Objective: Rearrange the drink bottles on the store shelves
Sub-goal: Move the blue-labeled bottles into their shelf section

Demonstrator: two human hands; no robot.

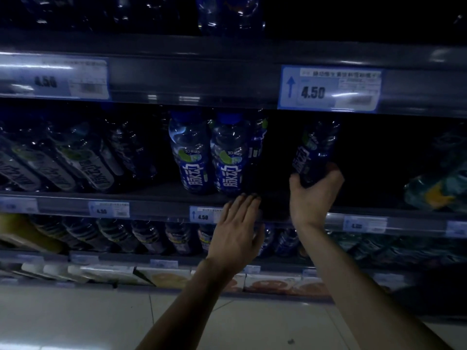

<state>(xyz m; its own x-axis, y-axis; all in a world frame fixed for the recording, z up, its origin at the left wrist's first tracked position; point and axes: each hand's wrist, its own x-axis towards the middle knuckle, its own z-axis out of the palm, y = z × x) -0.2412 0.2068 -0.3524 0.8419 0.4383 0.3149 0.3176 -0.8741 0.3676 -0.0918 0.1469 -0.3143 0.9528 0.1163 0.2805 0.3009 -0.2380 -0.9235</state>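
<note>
My right hand [312, 195] grips the lower end of a blue-labelled drink bottle [314, 152] and holds it tilted inside a dark gap of the middle shelf [151, 205]. Left of that gap two matching blue bottles [193, 155] [228, 157] stand upright near the shelf's front edge. My left hand [240, 228] is flat with straight fingers, its fingertips at the shelf's front rail just below those two bottles. It holds nothing.
Several darker bottles [83, 160] lean on the left of the same shelf. A greenish pack [439, 188] sits at the far right. Price tags [328, 88] line the rails. More bottles [151, 236] fill the shelf below, with boxed goods [164, 276] under it and pale floor [101, 319].
</note>
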